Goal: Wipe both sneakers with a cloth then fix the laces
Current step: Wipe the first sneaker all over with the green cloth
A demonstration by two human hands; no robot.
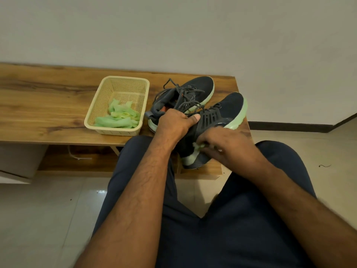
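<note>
In the head view no brand or writing can be read on either shoe. The left hand (pixel 174 122) is clamped around the collar of the nearer dark navy mesh sneaker with a pale green sole (pixel 218 120), thumb lying across its dark laces, while the second matching sneaker (pixel 190 89) rests on the wooden bench (pixel 48 105) just beyond those knuckles. The right hand (pixel 226 146) has its fingers curled tight, pinching a small pale green cloth (pixel 199 146) against the held sneaker's heel; more green cloths (pixel 118 118) lie in the cream plastic mesh basket (pixel 108 86), left of both hands.

Navy sneaker (pixel 222 117), green cloths (pixel 119 118)
</note>
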